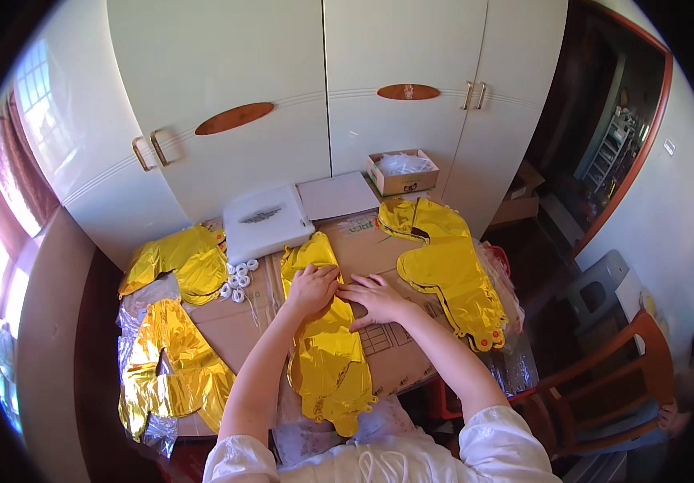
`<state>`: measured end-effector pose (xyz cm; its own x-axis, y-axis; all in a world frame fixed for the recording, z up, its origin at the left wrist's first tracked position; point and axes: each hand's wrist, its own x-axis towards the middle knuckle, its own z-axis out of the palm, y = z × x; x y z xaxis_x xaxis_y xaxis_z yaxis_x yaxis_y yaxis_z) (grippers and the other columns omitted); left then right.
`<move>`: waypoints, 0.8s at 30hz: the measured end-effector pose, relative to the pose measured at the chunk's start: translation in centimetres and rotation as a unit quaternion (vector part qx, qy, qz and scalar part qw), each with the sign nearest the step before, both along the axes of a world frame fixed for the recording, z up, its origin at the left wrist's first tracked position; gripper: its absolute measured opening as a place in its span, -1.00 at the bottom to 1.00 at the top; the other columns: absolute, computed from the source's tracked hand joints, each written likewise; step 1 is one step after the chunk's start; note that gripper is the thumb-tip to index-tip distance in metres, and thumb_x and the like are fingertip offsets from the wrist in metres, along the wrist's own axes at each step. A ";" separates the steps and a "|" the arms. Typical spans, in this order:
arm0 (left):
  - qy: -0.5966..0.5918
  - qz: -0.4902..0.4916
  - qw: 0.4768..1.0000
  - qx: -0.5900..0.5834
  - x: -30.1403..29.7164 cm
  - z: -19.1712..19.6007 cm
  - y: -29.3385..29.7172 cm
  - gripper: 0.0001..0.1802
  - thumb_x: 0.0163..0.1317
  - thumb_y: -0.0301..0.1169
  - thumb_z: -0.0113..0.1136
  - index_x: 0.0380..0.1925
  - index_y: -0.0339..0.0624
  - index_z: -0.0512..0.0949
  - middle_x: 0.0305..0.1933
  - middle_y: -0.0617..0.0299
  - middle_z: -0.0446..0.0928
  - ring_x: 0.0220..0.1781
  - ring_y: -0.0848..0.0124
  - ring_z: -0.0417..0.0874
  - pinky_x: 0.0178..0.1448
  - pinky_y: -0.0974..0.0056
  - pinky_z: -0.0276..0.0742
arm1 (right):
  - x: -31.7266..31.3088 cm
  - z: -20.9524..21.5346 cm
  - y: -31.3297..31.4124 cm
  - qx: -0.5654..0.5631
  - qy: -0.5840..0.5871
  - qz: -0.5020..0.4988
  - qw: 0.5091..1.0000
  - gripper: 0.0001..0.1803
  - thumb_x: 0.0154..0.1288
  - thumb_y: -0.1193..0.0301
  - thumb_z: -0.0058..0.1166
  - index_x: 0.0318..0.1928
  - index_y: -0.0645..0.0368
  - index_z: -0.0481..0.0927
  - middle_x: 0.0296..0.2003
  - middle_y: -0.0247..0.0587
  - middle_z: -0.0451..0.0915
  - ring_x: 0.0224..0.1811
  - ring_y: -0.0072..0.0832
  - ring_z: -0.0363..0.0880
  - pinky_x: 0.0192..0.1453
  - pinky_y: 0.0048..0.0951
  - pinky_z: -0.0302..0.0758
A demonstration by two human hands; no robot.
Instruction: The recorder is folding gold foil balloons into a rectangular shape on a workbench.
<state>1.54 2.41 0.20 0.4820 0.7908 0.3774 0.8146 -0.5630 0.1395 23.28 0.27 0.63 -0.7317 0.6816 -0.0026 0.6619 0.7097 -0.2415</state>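
Two bare hands work on one long gold foil piece [327,354], which lies in the middle of the cardboard [399,262], its narrower end far and its scalloped end near, close to the person's body. The left hand [312,288] rests palm down on the foil, fingers loosely together, closed around nothing. The right hand [375,299] is spread, thumb apart from the fingers, its fingertips at the foil's right edge; whether they pinch that edge, I cannot tell. The step looks like pressing or folding the foil flat. To do it well, let the left palm anchor lightly while the right fingers smooth along the edge in even strokes, since such thin, slick film probably creases and slides easily. Working lengthwise should press out air and wrinkles better than pushing across. The larger gold foil pile [443,258] on the right is best kept clear of the right forearm.
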 end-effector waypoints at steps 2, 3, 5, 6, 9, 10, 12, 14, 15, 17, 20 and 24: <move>0.008 0.002 1.000 0.005 0.0 -0.1 0.3 -0.61 0.28 -0.17 0.00 0.05 0.03 0.57 0.10 0.39 0.58 0.01 0.28 0.55 0.01 0.11 0.47 | 0.0 0.0 0.0 -0.005 -0.006 0.001 1.000 0.08 -0.05 -0.40 0.09 0.40 -0.06 0.23 0.43 -0.32 0.18 0.52 -0.20 -0.05 0.52 0.09 -0.16; 0.013 0.003 1.000 0.008 -0.1 -0.2 0.3 -0.61 0.28 -0.17 0.00 0.06 0.03 0.56 0.10 0.40 0.57 0.01 0.28 0.55 0.01 0.11 0.47 | 0.0 0.0 0.0 -0.007 -0.009 0.002 1.000 0.08 -0.05 -0.40 0.09 0.40 -0.06 0.23 0.44 -0.33 0.17 0.53 -0.20 -0.06 0.52 0.10 -0.17; 0.021 0.006 1.000 0.022 0.0 -0.5 0.5 -0.60 0.27 -0.17 0.01 0.08 0.04 0.55 0.11 0.40 0.56 0.01 0.28 0.55 0.00 0.12 0.47 | 0.1 -0.3 -0.1 0.004 -0.012 0.002 1.000 0.10 -0.07 -0.42 0.08 0.41 -0.06 0.23 0.44 -0.33 0.17 0.53 -0.20 -0.06 0.51 0.10 -0.15; 0.024 0.007 0.999 0.032 0.0 -0.6 0.6 -0.59 0.27 -0.18 0.01 0.09 0.04 0.55 0.11 0.40 0.55 0.00 0.28 0.55 0.00 0.12 0.47 | 0.2 -0.4 -0.1 0.010 -0.013 0.002 1.000 0.11 -0.08 -0.42 0.08 0.41 -0.06 0.23 0.44 -0.33 0.17 0.53 -0.19 -0.06 0.51 0.10 -0.14; 0.031 0.012 0.999 -0.008 0.0 -0.5 0.3 -0.54 0.28 -0.17 -0.01 0.18 0.05 0.48 0.18 0.36 0.50 0.05 0.22 0.52 0.09 0.07 0.43 | 0.1 0.1 -0.6 0.023 -0.040 0.008 0.999 0.13 -0.08 -0.45 0.04 0.41 -0.04 0.22 0.45 -0.33 0.13 0.54 -0.18 -0.11 0.52 0.13 -0.17; 0.032 0.014 0.999 -0.029 0.0 -0.3 0.4 -0.51 0.28 -0.17 -0.01 0.22 0.06 0.44 0.21 0.34 0.47 0.07 0.20 0.50 0.13 0.05 0.41 | 0.0 0.3 -0.7 0.024 -0.049 0.010 0.998 0.15 -0.09 -0.45 0.04 0.42 -0.01 0.20 0.46 -0.33 0.12 0.55 -0.17 -0.14 0.51 0.16 -0.18; 0.040 0.015 0.999 -0.021 0.1 -0.3 0.2 -0.51 0.28 -0.17 -0.02 0.22 0.04 0.44 0.19 0.33 0.48 0.06 0.19 0.50 0.12 0.05 0.41 | 0.1 0.7 -1.4 0.034 -0.074 0.020 0.996 0.17 -0.10 -0.45 0.05 0.42 0.02 0.18 0.46 -0.32 0.11 0.55 -0.17 -0.16 0.52 0.16 -0.19; 0.041 0.017 0.999 0.002 0.1 -0.5 0.2 -0.52 0.27 -0.17 -0.02 0.19 0.03 0.46 0.16 0.34 0.49 0.03 0.21 0.52 0.08 0.07 0.43 | 0.1 1.2 -2.1 0.037 -0.090 0.027 0.995 0.18 -0.10 -0.44 0.06 0.43 0.05 0.17 0.46 -0.31 0.10 0.55 -0.18 -0.17 0.52 0.15 -0.19; 0.038 0.018 0.999 0.021 0.1 -0.6 0.2 -0.53 0.26 -0.17 -0.01 0.16 0.02 0.49 0.14 0.35 0.51 0.00 0.22 0.53 0.04 0.09 0.45 | 0.1 1.4 -2.5 0.034 -0.093 0.028 0.995 0.19 -0.10 -0.43 0.07 0.43 0.06 0.16 0.47 -0.31 0.09 0.55 -0.18 -0.17 0.52 0.15 -0.19; 0.029 0.018 0.999 0.040 0.1 -0.7 0.3 -0.54 0.24 -0.18 0.00 0.13 0.01 0.51 0.12 0.36 0.52 -0.02 0.23 0.55 0.00 0.10 0.48 | 0.3 1.7 -3.3 0.028 -0.103 0.031 0.994 0.20 -0.10 -0.42 0.08 0.43 0.08 0.15 0.47 -0.30 0.09 0.56 -0.18 -0.17 0.52 0.13 -0.19; 0.027 0.021 0.999 0.039 0.1 -0.6 0.2 -0.54 0.23 -0.18 0.00 0.13 0.01 0.51 0.13 0.36 0.51 -0.02 0.23 0.55 0.00 0.10 0.48 | 0.5 2.2 -4.4 0.022 -0.114 0.037 0.993 0.21 -0.10 -0.41 0.10 0.44 0.10 0.13 0.47 -0.27 0.08 0.56 -0.19 -0.18 0.53 0.11 -0.18; 0.034 0.026 0.999 0.031 0.2 -0.4 0.1 -0.53 0.23 -0.18 -0.01 0.14 0.01 0.50 0.13 0.36 0.51 -0.01 0.22 0.55 0.00 0.10 0.48 | 0.8 2.5 -5.9 0.021 -0.116 0.041 0.992 0.21 -0.09 -0.40 0.11 0.44 0.12 0.12 0.47 -0.24 0.08 0.56 -0.19 -0.17 0.53 0.10 -0.17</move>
